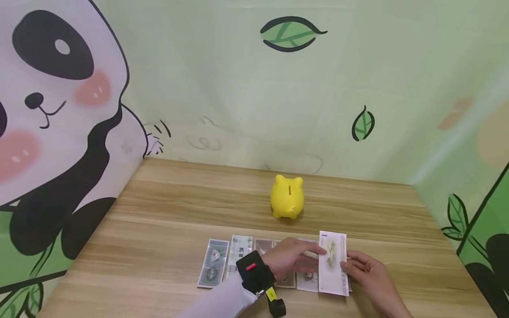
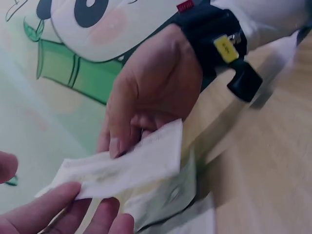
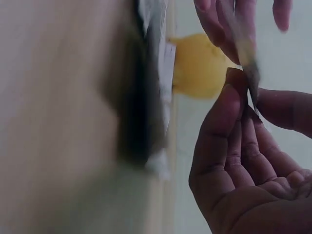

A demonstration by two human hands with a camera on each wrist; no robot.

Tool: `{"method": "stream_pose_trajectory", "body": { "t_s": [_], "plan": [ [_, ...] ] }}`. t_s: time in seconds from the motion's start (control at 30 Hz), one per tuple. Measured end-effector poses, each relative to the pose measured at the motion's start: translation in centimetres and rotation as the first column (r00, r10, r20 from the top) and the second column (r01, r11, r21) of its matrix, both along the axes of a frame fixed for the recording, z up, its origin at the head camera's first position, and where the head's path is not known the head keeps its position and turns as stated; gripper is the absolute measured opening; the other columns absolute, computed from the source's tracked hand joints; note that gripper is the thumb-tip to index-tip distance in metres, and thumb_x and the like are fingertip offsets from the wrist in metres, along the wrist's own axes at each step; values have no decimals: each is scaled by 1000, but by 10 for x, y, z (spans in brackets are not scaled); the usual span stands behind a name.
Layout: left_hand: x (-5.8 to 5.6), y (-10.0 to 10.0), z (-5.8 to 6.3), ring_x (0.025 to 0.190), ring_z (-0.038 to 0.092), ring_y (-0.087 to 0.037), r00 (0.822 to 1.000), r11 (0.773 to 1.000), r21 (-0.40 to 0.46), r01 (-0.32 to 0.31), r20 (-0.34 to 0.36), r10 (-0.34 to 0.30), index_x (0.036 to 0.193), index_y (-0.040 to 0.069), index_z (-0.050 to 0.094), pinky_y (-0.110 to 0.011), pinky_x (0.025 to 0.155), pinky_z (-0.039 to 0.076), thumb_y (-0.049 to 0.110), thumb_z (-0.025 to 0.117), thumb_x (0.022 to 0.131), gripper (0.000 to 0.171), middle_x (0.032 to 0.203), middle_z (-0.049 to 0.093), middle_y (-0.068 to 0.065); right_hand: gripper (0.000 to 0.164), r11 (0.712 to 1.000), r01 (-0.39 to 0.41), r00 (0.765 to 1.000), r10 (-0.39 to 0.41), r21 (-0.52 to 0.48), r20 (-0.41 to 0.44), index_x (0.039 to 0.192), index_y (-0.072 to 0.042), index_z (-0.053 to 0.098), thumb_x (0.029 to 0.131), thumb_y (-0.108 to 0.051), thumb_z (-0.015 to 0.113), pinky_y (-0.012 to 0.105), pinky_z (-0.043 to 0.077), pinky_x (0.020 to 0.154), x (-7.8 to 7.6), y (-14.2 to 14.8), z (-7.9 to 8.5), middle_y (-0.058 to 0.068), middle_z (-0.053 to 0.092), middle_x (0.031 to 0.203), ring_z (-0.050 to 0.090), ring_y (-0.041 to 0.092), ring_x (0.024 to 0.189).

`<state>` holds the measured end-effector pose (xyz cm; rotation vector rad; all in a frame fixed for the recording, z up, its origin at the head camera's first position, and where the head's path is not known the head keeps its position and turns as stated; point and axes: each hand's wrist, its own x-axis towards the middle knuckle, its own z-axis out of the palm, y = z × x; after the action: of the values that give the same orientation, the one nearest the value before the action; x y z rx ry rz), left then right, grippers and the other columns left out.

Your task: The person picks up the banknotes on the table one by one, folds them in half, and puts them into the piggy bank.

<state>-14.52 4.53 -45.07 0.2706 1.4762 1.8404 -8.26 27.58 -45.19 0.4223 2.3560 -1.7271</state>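
Note:
A pale banknote marked 1 [image 1: 333, 278] is held upright between both hands, lifted over a row of notes. My right hand [image 1: 374, 280] pinches its right side, thumb against the face and fingers behind; the right wrist view shows this pinch edge-on. At the opposite edge is my left hand [image 1: 290, 256], its thumb [image 2: 119, 126] on the note and its other fingers partly hidden. Several notes lie side by side below, among them a grey-blue one [image 1: 213, 263] and a pale green one marked 2 [image 1: 240, 247]. The left forearm covers part of the row.
Behind the notes stands a yellow piggy bank [image 1: 287, 201] with a slot on top. The wooden table [image 1: 179, 212] meets a printed cloth backdrop [image 1: 222, 88] at the back. A black wrist strap with a camera [image 1: 254, 271] sits on the left wrist.

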Motion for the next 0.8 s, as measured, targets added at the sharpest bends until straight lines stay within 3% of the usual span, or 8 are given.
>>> {"method": "stream_pose_trajectory", "body": {
  "t_s": [0.17, 0.37, 0.57, 0.8],
  "plan": [
    [-17, -20, 1, 113, 71, -29, 993, 997, 16, -74, -87, 75, 127, -8, 65, -46, 97, 60, 20, 56, 106, 37, 126, 71, -16, 46, 998, -46, 998, 47, 47, -29, 141, 7, 54, 102, -14, 65, 25, 60, 81, -16, -21, 14, 8, 75, 110, 69, 8, 95],
    [-36, -41, 2, 92, 74, -21, 969, 982, -9, -189, -166, 185, 123, -6, 57, -41, 85, 64, 9, 65, 98, 30, 107, 75, -17, 43, 996, -78, 993, 81, 37, -86, 140, 3, 57, 101, -13, 65, 30, 62, 83, -41, -44, 25, 11, 76, 111, 71, 12, 95],
    [-50, -58, 4, 85, 70, -13, 958, 976, -53, -209, -213, 193, 127, -9, 60, -38, 84, 64, 6, 66, 97, 34, 104, 75, -12, 41, 995, -100, 987, 97, -16, -131, 138, 1, 57, 101, -14, 66, 35, 61, 86, -60, -66, 34, 13, 75, 115, 71, 13, 93],
    [-57, -72, 7, 79, 68, -11, 949, 968, -58, -243, -222, 225, 123, -13, 63, -30, 76, 63, 4, 65, 98, 30, 92, 72, -3, 41, 988, -143, 974, 129, -64, -184, 138, 4, 57, 100, -10, 66, 34, 63, 84, -73, -84, 39, 19, 75, 118, 73, 16, 93]
  ]
}}
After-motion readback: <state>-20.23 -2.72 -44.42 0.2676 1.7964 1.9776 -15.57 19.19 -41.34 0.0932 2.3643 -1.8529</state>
